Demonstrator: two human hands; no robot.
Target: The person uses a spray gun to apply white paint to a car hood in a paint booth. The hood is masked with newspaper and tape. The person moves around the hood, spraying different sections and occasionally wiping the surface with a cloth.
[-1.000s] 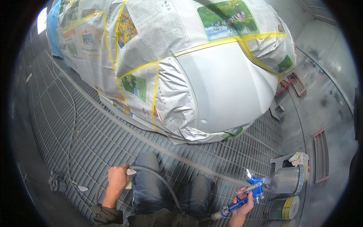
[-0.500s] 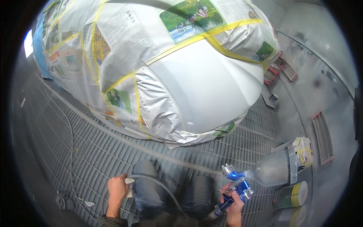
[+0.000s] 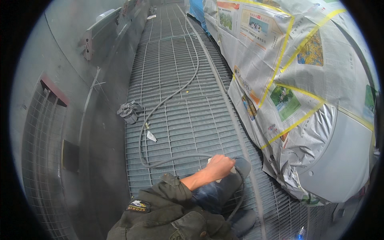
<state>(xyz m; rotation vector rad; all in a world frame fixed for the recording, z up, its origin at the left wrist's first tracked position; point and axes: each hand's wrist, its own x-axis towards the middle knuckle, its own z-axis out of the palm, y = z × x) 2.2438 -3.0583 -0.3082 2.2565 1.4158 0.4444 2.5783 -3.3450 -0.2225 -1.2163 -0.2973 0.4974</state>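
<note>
My left hand [image 3: 219, 167] is closed over my knee, fingers wrapped round a grey air hose [image 3: 180, 157] and a white piece of cloth or paper [image 3: 233, 170]. The hose runs along the grating to this hand and hangs down beyond it. Only the silver and blue tip of a spray gun [image 3: 301, 233] shows at the lower right edge. My right hand is out of the picture. On the right stands a car body masked with newspaper [image 3: 256, 52] and yellow tape, with a smooth pale grey panel [image 3: 338, 164] left bare.
Metal floor grating [image 3: 176, 116] stretches away between the car and a grey wall [image 3: 106, 132]. A crumpled grey object [image 3: 129, 112] and a white scrap [image 3: 151, 136] lie by the hose. A wire-mesh frame [image 3: 42, 132] stands on the left.
My view has swung to the left along the car's side. My right hand and most of the spray gun have left the picture. My left hand keeps its hold on the hose and white piece.
</note>
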